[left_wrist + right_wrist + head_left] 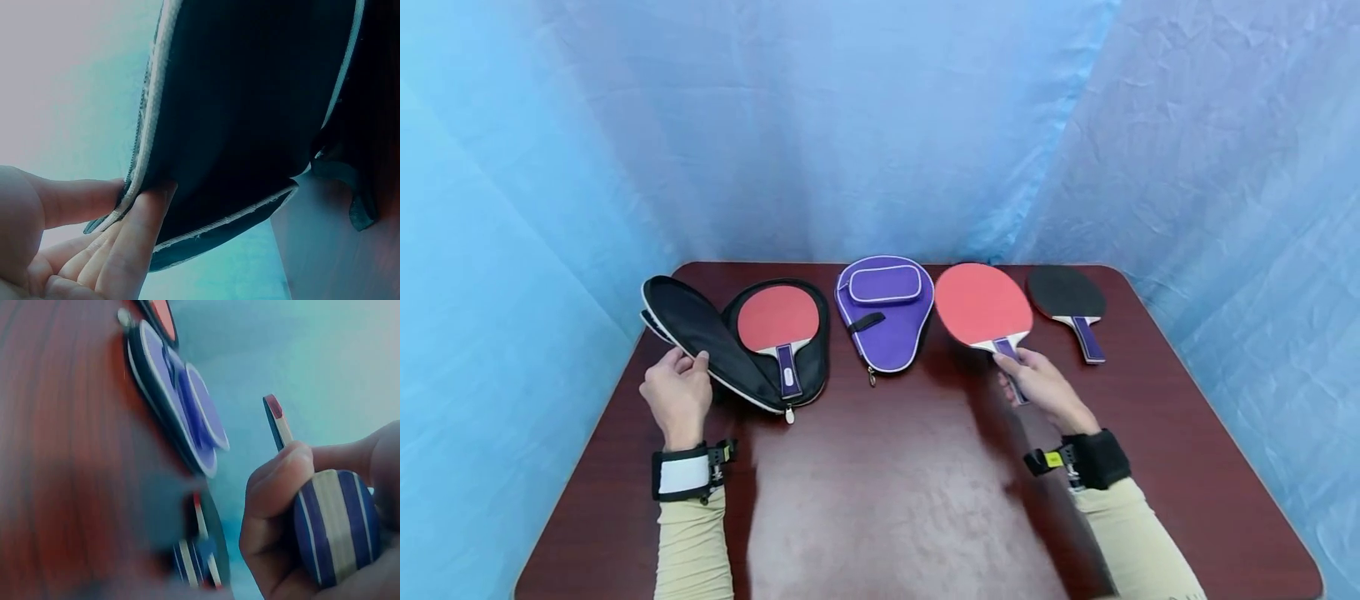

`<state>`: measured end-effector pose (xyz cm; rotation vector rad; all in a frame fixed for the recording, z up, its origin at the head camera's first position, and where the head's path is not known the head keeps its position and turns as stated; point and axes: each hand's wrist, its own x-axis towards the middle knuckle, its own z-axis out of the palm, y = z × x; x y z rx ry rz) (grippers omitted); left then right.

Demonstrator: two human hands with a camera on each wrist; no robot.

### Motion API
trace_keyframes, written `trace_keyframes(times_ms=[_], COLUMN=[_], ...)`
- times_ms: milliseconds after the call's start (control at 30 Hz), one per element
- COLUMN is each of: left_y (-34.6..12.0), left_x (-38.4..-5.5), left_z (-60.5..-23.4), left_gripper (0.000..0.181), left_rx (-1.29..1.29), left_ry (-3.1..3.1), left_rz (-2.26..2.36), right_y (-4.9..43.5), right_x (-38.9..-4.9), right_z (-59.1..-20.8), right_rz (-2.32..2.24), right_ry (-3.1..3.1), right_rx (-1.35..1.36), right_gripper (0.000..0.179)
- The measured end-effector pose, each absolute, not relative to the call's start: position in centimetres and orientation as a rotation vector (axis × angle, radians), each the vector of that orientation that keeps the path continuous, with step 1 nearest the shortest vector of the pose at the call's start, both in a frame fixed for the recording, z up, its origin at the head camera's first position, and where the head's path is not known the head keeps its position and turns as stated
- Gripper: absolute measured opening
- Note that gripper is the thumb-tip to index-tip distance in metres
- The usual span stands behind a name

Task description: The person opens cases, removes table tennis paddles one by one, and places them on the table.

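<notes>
A closed purple paddle case [882,315] with a front pocket lies near the desk's far edge at its middle, between the two hands' work. A black-faced paddle [1069,300] with a purple-striped handle lies toward the far right corner, apart from the rest. The desk [887,492] is dark reddish brown with rounded corners, and wrinkled blue cloth hangs behind and at both sides. Near the far left corner a black case [715,337] with white piping lies unzipped, with a red paddle [778,325] lying in its lower half. The left hand [677,396] pinches the edge of its raised lid between thumb and fingers. The right hand [1045,387] has its fingers curled around the striped handle of a second red paddle [983,307], right of the purple case, its red face up; whether it touches the desk cannot be told
</notes>
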<state>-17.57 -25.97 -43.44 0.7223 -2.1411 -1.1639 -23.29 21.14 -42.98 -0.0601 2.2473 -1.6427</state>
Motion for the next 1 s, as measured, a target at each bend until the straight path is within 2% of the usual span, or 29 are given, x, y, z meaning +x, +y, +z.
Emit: trace_keyframes(times_ms=[433,700,1000], left_y=[-26.7,-27.1,-27.0], left_x=[-16.6,-16.5,-16.6], left_z=[-43.3,-43.3,-43.2], left_gripper=[0.029,0.031,0.032], left_rx=[0.764,0.779,0.787], left_ry=[-2.141,-2.144,-2.147], left_rz=[-1.147,-1.149,-1.171], right_y=[29.3,30.1,29.9], right_x=[-16.6,-15.8,-16.0], right_z=[-44.6,-47.1,-47.9], right_rz=[-1.542,-1.561,-1.561], right_ry=[2.371,2.289,2.236], right_rx=[0.102,0.191,0.250], right_gripper=[0.051,0.046,0.042])
